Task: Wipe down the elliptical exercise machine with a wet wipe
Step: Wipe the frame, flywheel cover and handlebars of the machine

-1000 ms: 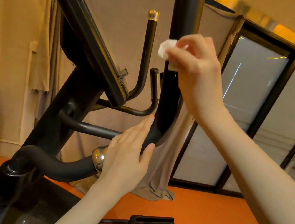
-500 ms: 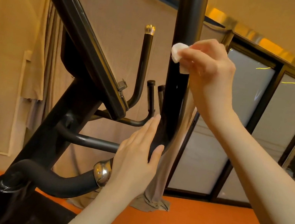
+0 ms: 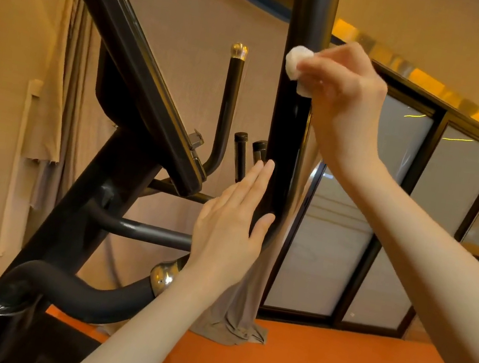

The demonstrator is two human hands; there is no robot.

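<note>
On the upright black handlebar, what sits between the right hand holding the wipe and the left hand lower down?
Nothing: in the head view, only bare black handlebar runs between the right hand, pressing the wet wipe, and the left hand below.

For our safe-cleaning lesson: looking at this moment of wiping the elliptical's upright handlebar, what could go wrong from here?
1. The wet wipe is bunched small in the right hand; it may slip out or cover little of the black handlebar.
2. The left hand only rests flat at the bar's lower bend, so a moving arm could swing.
3. The console sits close; drips might reach it.
</note>
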